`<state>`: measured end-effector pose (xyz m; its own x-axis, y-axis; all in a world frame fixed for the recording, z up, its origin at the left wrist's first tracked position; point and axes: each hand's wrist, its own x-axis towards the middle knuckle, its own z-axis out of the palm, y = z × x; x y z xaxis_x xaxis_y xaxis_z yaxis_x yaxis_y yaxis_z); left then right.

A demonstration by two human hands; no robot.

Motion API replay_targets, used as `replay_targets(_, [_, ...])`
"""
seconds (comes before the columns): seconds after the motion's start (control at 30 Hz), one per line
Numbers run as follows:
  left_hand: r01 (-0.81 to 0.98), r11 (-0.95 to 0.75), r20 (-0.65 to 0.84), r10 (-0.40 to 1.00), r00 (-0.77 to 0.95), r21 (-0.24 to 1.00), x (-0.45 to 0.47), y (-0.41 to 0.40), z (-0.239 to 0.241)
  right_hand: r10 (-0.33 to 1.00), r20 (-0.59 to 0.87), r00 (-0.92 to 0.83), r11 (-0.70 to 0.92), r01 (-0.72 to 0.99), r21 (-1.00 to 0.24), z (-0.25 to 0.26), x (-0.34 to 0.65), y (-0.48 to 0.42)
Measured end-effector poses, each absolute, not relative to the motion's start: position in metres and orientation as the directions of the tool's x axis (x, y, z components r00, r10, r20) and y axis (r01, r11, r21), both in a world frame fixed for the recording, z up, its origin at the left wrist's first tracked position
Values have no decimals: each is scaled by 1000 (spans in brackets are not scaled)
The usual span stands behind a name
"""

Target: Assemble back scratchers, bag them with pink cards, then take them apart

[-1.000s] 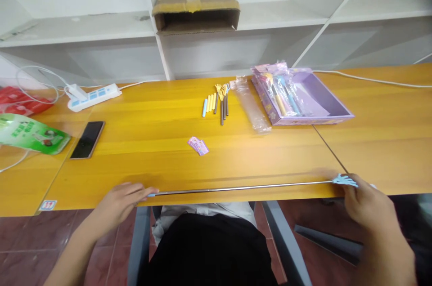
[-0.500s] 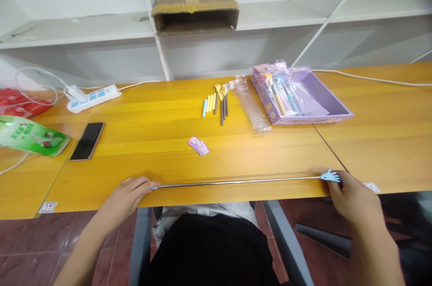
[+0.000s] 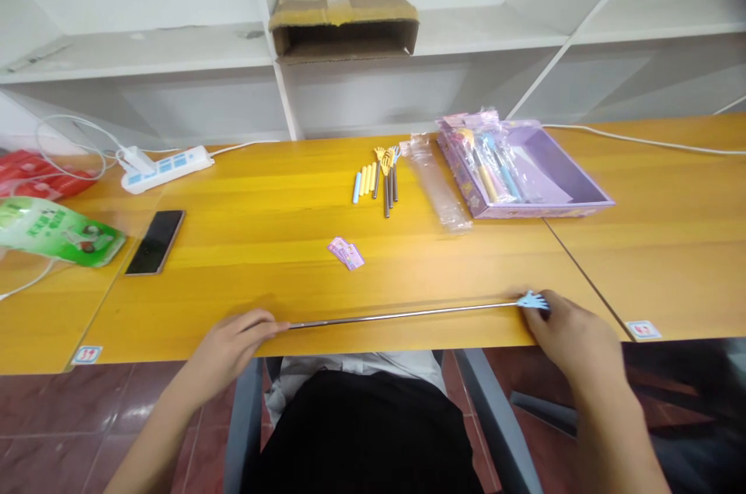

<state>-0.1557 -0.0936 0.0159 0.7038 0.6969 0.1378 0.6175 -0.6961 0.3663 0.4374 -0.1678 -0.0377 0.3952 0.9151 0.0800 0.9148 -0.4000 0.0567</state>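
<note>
A telescopic back scratcher (image 3: 402, 314) with a metal rod and a light blue hand-shaped head stretches between my hands, just above the table's front edge. My left hand (image 3: 236, 342) pinches the rod's left end, and the fingers hide its tip. At the other end my right hand (image 3: 571, 335) is closed around the blue head, whose small fingers poke out to the left of my thumb. Farther back lie several shorter back scratchers (image 3: 386, 182) with yellow and blue heads, beside a row of yellow and blue handle sleeves (image 3: 364, 182). Small purple cards (image 3: 346, 253) lie nearer me.
A purple box (image 3: 583, 175) holds wrapped back scratchers at the back right, with a clear plastic sleeve (image 3: 438, 183) beside it. To the left are a phone (image 3: 155, 243), a power strip (image 3: 169, 168) and a green pack (image 3: 64, 234). A cardboard box (image 3: 343, 16) sits on the shelf.
My right hand has moved left with the blue head, and my left hand slightly right. The rod between them is now shorter.
</note>
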Motion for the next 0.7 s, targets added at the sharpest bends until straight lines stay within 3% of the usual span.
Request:
replay_targets(0.23, [571, -691, 164, 689, 706, 442, -86, -99, -2, 986, 166, -9, 2, 999, 44, -30, 343, -134])
replay_targets(0.4, [584, -686, 190, 703, 685, 435, -73, -95, 2, 977, 192, -90, 69, 991, 114, -16, 309, -121])
replay_targets(0.53, [560, -664, 204, 715, 668, 496, -71, -93, 11, 962, 252, -104, 76, 990, 118, -7, 300, -116])
replay_targets(0.7, [510, -625, 185, 721, 668, 591, -52, -97, 5, 944, 223, -244, 222, 968, 120, -7, 255, -121])
